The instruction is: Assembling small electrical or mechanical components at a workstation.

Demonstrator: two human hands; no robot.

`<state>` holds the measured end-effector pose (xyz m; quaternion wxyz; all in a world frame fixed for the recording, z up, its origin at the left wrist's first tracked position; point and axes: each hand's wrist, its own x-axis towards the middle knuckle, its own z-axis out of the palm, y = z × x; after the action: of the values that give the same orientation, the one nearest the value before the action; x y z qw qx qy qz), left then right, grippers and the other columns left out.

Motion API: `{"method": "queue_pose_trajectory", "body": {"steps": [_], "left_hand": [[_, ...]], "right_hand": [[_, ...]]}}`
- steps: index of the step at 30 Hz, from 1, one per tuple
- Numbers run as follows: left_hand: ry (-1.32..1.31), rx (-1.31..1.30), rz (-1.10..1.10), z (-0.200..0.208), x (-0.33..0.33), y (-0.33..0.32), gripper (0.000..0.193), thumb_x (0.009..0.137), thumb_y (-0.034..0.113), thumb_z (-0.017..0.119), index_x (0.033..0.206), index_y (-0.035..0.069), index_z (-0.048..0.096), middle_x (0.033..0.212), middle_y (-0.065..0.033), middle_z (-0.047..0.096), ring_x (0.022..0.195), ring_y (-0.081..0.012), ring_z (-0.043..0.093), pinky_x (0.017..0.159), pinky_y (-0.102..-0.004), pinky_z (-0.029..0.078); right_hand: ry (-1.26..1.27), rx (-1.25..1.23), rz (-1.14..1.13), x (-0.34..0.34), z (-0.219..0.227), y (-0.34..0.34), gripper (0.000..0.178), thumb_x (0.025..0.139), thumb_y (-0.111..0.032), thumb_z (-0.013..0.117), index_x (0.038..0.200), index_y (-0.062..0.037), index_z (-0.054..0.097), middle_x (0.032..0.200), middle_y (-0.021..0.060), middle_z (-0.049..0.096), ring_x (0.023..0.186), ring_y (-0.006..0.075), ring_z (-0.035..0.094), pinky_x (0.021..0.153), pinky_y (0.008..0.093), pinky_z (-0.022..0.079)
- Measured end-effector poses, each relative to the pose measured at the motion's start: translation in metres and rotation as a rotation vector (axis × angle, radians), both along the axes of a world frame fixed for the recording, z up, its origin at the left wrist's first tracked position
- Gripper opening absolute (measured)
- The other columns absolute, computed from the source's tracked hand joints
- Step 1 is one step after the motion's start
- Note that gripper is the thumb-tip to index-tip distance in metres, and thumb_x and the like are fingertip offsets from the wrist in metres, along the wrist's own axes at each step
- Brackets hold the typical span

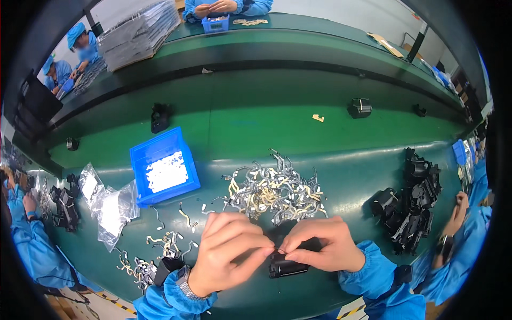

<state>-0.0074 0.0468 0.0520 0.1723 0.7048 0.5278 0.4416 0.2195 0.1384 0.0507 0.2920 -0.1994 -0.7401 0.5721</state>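
Observation:
My left hand is closed in a pinch, thumb and forefinger meeting just above a black plastic housing on the bench. My right hand pinches too, its fingertips almost touching the left ones over the same part. Whatever sits between the fingertips is too small to make out. Beyond both hands spreads a heap of short grey and cream cable pieces with white connectors. A smaller scatter of such cables lies beside my left forearm.
Left of the heap stands a blue bin of small white parts, with clear plastic bags alongside. Black housings are piled at the right. A raised green shelf runs behind. Co-workers sit at both sides, one near my right.

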Motion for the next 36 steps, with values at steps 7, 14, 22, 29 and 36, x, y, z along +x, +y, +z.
{"method": "queue_pose_trajectory", "body": {"steps": [7, 14, 22, 29, 36], "left_hand": [[-0.056, 0.016, -0.025, -0.004, -0.008, -0.004, 0.045, 0.070, 0.029, 0.095, 0.108, 0.011, 0.079, 0.109, -0.0028, 0.072, 0.101, -0.0258, 0.063, 0.092, -0.0416, 0.045], [0.307, -0.059, -0.240, -0.017, 0.006, -0.011, 0.060, 0.070, 0.043, 0.089, 0.124, 0.020, 0.074, 0.119, 0.0065, 0.069, 0.108, -0.0183, 0.058, 0.083, -0.0406, 0.033], [0.244, -0.126, -0.192, -0.020, 0.005, -0.011, 0.069, 0.064, 0.039, 0.092, 0.126, 0.018, 0.071, 0.117, 0.0051, 0.069, 0.108, -0.0190, 0.059, 0.083, -0.0413, 0.033], [0.230, -0.122, -0.198, -0.022, 0.006, -0.011, 0.065, 0.068, 0.041, 0.092, 0.124, 0.018, 0.072, 0.116, 0.0045, 0.068, 0.108, -0.0196, 0.059, 0.084, -0.0414, 0.034], [0.247, -0.129, -0.199, -0.018, 0.005, -0.012, 0.061, 0.071, 0.041, 0.092, 0.123, 0.018, 0.072, 0.116, 0.0036, 0.067, 0.109, -0.0195, 0.059, 0.084, -0.0410, 0.034]], "right_hand": [[0.152, 0.064, 0.120, 0.027, 0.014, 0.029, 0.012, 0.084, -0.002, 0.087, 0.095, 0.0005, 0.082, 0.093, 0.0113, 0.081, 0.085, 0.0262, 0.076, 0.077, 0.0381, 0.059], [0.019, 0.170, 0.439, 0.025, 0.027, 0.035, 0.008, 0.089, -0.011, 0.084, 0.096, -0.0062, 0.082, 0.097, 0.0047, 0.079, 0.087, 0.0251, 0.071, 0.076, 0.0369, 0.054], [-0.220, 0.310, 0.519, 0.021, 0.025, 0.031, 0.014, 0.087, -0.017, 0.083, 0.101, -0.0142, 0.081, 0.104, -0.0060, 0.076, 0.094, 0.0208, 0.063, 0.084, 0.0341, 0.048], [-0.308, 0.371, 0.511, 0.020, 0.029, 0.031, 0.016, 0.084, -0.016, 0.084, 0.100, -0.0153, 0.081, 0.104, -0.0068, 0.076, 0.093, 0.0201, 0.062, 0.084, 0.0337, 0.048], [-0.323, 0.416, 0.453, 0.021, 0.029, 0.030, 0.020, 0.080, -0.016, 0.086, 0.099, -0.0162, 0.081, 0.104, -0.0076, 0.075, 0.092, 0.0197, 0.062, 0.084, 0.0343, 0.048]]}}
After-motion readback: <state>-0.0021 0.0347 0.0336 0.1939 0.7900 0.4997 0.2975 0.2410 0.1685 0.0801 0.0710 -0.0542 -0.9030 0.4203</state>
